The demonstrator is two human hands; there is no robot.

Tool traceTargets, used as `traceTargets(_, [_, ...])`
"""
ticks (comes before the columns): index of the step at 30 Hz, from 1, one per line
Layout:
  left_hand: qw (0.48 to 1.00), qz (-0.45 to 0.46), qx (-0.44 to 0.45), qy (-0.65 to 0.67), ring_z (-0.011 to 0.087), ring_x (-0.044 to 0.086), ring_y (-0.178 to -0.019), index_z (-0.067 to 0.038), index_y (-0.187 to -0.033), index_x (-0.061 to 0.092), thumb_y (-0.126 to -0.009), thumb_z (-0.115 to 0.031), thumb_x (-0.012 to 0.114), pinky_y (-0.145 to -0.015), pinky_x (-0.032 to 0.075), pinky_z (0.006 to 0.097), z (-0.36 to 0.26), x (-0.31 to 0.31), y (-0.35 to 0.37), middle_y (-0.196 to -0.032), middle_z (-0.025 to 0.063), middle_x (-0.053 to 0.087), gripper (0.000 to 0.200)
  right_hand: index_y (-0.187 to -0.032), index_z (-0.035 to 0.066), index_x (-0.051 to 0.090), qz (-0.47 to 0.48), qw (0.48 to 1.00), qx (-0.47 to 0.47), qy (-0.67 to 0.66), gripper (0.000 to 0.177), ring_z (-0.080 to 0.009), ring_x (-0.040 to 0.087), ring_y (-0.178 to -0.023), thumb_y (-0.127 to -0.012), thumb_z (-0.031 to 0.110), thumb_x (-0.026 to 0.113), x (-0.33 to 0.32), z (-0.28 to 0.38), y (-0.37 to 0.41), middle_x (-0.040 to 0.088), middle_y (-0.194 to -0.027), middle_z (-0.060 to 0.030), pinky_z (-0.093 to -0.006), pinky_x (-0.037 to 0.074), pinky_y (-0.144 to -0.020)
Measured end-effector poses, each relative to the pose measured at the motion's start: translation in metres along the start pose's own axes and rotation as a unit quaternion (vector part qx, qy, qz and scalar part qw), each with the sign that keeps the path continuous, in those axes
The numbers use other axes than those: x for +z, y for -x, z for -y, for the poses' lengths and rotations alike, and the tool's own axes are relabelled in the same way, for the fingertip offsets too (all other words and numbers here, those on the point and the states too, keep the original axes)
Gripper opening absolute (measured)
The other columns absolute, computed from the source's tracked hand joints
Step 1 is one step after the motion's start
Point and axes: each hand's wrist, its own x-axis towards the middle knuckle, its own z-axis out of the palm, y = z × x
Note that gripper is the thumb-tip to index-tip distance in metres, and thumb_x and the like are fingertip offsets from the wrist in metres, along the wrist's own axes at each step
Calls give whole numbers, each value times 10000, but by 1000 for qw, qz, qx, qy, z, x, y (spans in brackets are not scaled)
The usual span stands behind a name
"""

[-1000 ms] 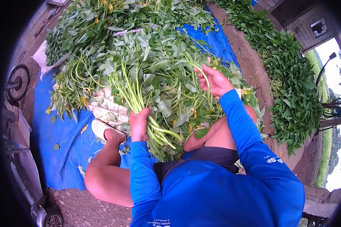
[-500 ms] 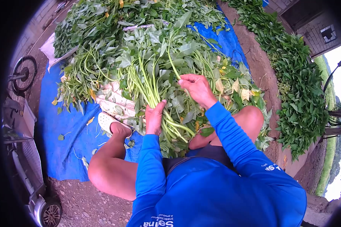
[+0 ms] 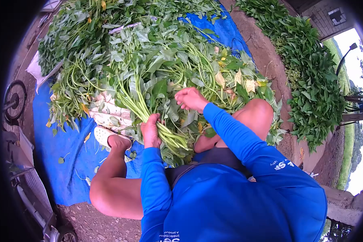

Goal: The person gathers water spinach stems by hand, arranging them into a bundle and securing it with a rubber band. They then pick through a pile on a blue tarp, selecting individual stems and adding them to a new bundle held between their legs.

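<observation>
A bunch of water spinach (image 3: 137, 99), with long pale-green stems and leafy tops, is gripped in my left hand (image 3: 151, 131). Its leaves point up and away, and the cut stem ends (image 3: 175, 139) stick out below my fist toward my lap. To the right of the stems, my right hand (image 3: 190, 99) hovers over the leaves, its fingers loosely bent and no stem visible in them. Beneath both hands spreads a big heap of loose water spinach (image 3: 165, 44), with some yellowed leaves (image 3: 220, 80) on its right side.
A blue tarp (image 3: 64, 161) lies under the heap, with a pale sack (image 3: 109, 107) near my shoe (image 3: 105, 136). More leafy greens (image 3: 310, 80) are piled along the right. A bicycle wheel (image 3: 15, 101) and a wheeled metal frame (image 3: 32, 193) stand at the left.
The single stem that my right hand held up is no longer in it. That hand has come down and left, nearer the bunch. The bunch now tilts further left, and the view has shifted.
</observation>
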Motion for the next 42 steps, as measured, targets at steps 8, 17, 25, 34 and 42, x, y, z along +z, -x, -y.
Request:
traceTargets(8, [998,-1,42,-45,170,634,-595,14,-908,689,-881,-104,765,-581,575,325,-34,6,5,-754,57,655,143,-1064,101,846,-339,912,-49,226,293,-361,771,-983,-867,309,780,-104,-101,-116,807,-1060,-177,-437,595,-929])
traceTargets(17, [997,15,36,-70,171,639,-587,-8,-930,676,-912,-111,779,-542,545,323,-25,16,3,-747,61,658,146,-1182,51,788,-238,957,-89,137,367,-305,752,-1035,-883,258,832,-96,-38,-89,797,-1143,-152,-403,581,-957])
traceTargets(25, [996,17,41,-78,180,652,-600,27,-1008,705,-907,-102,791,-568,569,322,-24,11,2,-775,75,678,186,-1316,-22,726,-204,960,-178,-67,423,-130,688,-922,-950,164,827,-54,29,40,752,-1036,-68,-286,563,-834])
traceTargets(34, [996,43,38,-70,141,672,-768,33,-1198,690,-921,-110,832,-699,560,310,-8,4,0,-977,55,750,342,-1192,-27,781,-161,954,-246,62,371,-253,777,-910,-937,242,788,28,12,48,808,-1033,-192,-353,597,-858])
traceTargets(42, [995,64,-26,75,186,715,-804,58,-1138,717,-911,-135,863,-716,586,342,14,-4,-12,-1000,109,764,332,-1261,0,766,5,977,-177,116,318,-249,730,-1065,-1058,225,669,102,-46,38,759,-1163,-144,-364,558,-985])
